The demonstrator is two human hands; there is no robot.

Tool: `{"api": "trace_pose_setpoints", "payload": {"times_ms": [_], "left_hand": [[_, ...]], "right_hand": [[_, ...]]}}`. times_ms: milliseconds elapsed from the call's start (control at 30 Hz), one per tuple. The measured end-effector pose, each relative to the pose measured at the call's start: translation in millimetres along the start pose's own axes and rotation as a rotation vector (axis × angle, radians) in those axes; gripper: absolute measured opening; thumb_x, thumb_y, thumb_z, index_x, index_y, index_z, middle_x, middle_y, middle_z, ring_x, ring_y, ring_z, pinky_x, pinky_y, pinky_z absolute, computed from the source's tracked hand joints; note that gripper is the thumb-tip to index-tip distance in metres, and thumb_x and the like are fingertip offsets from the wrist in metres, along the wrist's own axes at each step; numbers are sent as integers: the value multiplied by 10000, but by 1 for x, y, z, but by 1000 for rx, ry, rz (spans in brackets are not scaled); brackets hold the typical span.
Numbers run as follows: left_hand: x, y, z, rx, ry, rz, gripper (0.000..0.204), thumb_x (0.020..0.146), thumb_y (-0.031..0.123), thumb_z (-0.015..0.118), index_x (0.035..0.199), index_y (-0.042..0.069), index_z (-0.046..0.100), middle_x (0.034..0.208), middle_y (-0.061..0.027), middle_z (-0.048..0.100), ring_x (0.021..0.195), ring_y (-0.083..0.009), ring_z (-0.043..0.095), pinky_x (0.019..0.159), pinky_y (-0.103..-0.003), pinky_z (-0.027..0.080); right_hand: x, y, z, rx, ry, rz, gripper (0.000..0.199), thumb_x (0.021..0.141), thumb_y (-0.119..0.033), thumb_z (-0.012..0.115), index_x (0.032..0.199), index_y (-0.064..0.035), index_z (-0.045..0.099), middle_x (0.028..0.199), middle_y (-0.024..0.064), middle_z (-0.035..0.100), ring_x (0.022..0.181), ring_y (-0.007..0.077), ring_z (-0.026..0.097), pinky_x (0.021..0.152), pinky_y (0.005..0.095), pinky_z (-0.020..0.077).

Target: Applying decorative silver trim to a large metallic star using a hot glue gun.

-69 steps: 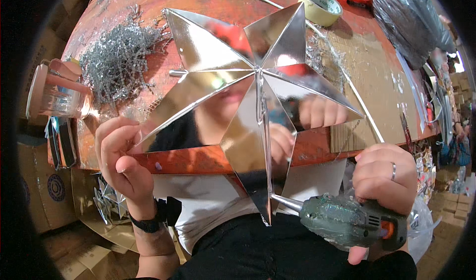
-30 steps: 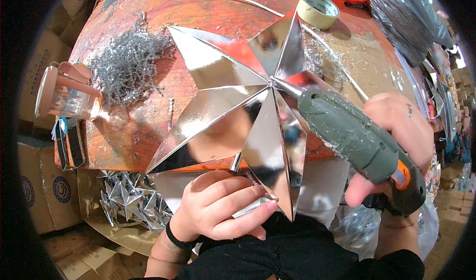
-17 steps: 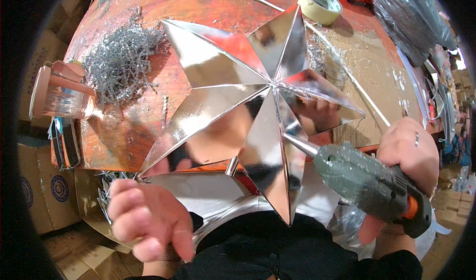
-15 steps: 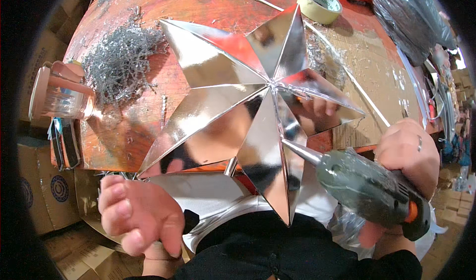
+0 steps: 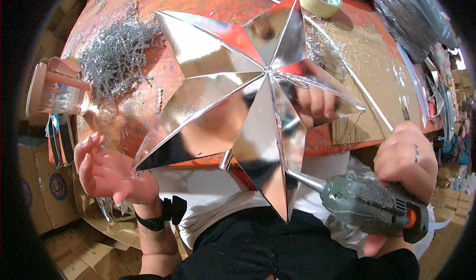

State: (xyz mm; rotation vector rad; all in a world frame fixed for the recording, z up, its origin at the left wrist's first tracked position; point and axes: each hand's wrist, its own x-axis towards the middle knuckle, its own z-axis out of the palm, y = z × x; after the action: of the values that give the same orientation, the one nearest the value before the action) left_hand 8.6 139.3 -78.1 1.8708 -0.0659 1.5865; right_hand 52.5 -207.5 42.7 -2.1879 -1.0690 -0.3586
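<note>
A shiny silver star (image 5: 213,96) with folded mirror-like points lies at the near edge of the table, its lowest points jutting toward me. My right hand (image 5: 407,161) is wrapped round a dark green hot glue gun (image 5: 367,200). The gun's metal nozzle touches or nearly touches the ridge of the star's lower point. Clear glue shows along that ridge and along the one running right. My left hand (image 5: 116,171) is open, fingers spread, beside the star's lower-left tip. It holds nothing; whether it touches the tip, I cannot tell.
A tangle of silver shreds (image 5: 119,57) lies on the red worn table (image 5: 144,106). A clear plastic cup (image 5: 59,89) lies at the left edge. A tape roll (image 5: 321,0), a white cord (image 5: 354,76), a cardboard sheet (image 5: 382,57) and a grey plastic bag (image 5: 411,17) lie right.
My left hand has moved left and up, its fingers opening. The glue gun's nozzle has slid down the star's ridge toward me. The star has shifted slightly.
</note>
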Motion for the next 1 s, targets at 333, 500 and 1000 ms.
{"api": "trace_pose_setpoints", "payload": {"times_ms": [333,500,1000], "left_hand": [[-6,7,0,0,-181,15,752,877,721,302,1230,64,402,1183,-208,473,1063,-296,520,951,-452,432],[-4,6,0,25,-272,30,750,888,709,265,1255,66,382,1172,-221,498,1086,-304,525,934,-467,469],[-9,66,4,-359,-647,341,510,872,628,465,972,141,579,946,-38,599,829,-239,628,636,-355,526]], "right_hand": [[-12,7,-31,13,-295,-120,355,486,-429,727,619,-149,556,605,-74,539,524,131,522,558,312,331],[-6,-1,-29,29,-461,-86,432,542,-531,725,587,-150,528,600,-76,532,518,114,521,556,308,314],[9,0,-18,-57,-33,-29,714,581,-651,747,934,-42,631,917,84,659,881,279,626,793,394,471]]}}
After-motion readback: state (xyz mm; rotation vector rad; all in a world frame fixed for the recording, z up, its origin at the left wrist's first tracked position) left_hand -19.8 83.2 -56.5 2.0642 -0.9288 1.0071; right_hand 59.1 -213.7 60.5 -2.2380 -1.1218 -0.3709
